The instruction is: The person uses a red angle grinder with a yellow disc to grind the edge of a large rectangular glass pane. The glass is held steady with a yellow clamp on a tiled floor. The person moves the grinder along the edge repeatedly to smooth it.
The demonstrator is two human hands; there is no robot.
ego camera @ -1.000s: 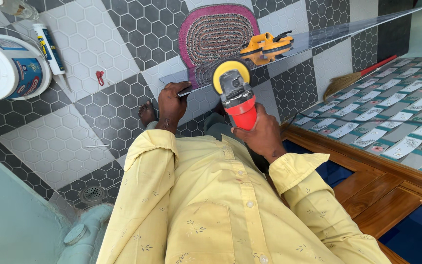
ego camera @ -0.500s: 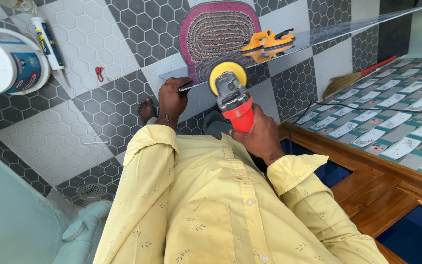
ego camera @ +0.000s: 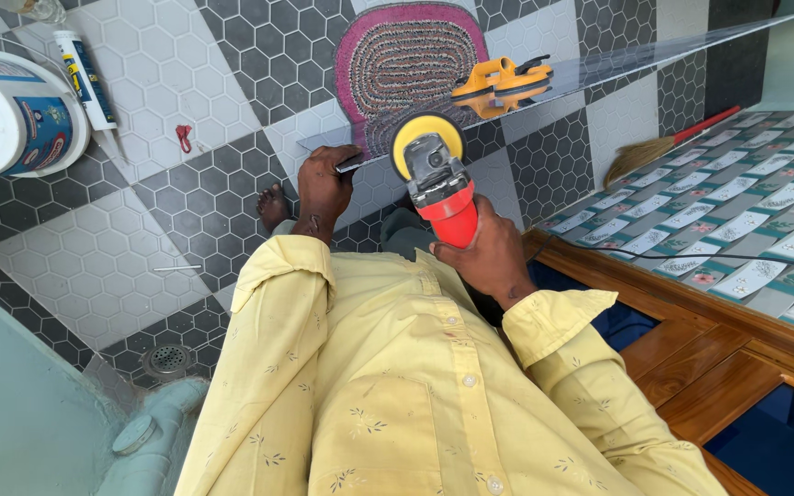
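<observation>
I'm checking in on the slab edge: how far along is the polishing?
Done: the suction handle is fixed on the slab, and the near end is braced by the left hand. In hand: the right hand holds the grinder, its yellow pad at the slab's near edge. Left: the edge running away to the far end; its finish cannot be judged from here.

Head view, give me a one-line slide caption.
Right hand holds red angle grinder against glass sheet; left hand steadies its edge.

Home tiling site, hexagon-tiled floor [ego camera: 186, 230], floor drain [ego camera: 166, 359], bucket [ego camera: 11, 115]
</observation>
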